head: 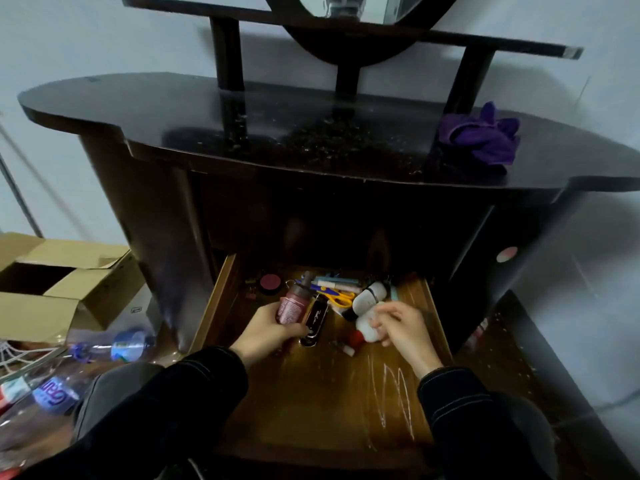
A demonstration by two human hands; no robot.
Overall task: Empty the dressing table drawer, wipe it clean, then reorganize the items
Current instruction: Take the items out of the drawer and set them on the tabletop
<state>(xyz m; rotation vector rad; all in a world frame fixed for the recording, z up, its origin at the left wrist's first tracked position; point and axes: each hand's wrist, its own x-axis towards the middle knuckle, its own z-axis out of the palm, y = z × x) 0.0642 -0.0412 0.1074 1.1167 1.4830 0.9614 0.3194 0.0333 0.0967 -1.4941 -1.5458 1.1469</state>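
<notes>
The wooden drawer (pixel 318 393) of the dark dressing table (pixel 277 133) is pulled out low in front of me. Inside, my left hand (pixel 265 332) grips a pink bottle (pixel 291 306) and a dark slim case (pixel 314 323). My right hand (pixel 398 329) closes on a white bottle with a red cap (pixel 365 330). Behind them lie yellow-handled scissors (pixel 341 297), a white and black bottle (pixel 369 297), several pens (pixel 334 283) and a round red compact (pixel 270 282). A purple cloth (pixel 481 136) sits on the tabletop at the right.
An open cardboard box (pixel 59 282) stands on the floor at the left, with plastic bottles (pixel 114 346) lying in front of it. The tabletop is dusty, with crumbs scattered over it. A mirror frame (pixel 349 36) rises behind. The floor at the right is speckled with debris.
</notes>
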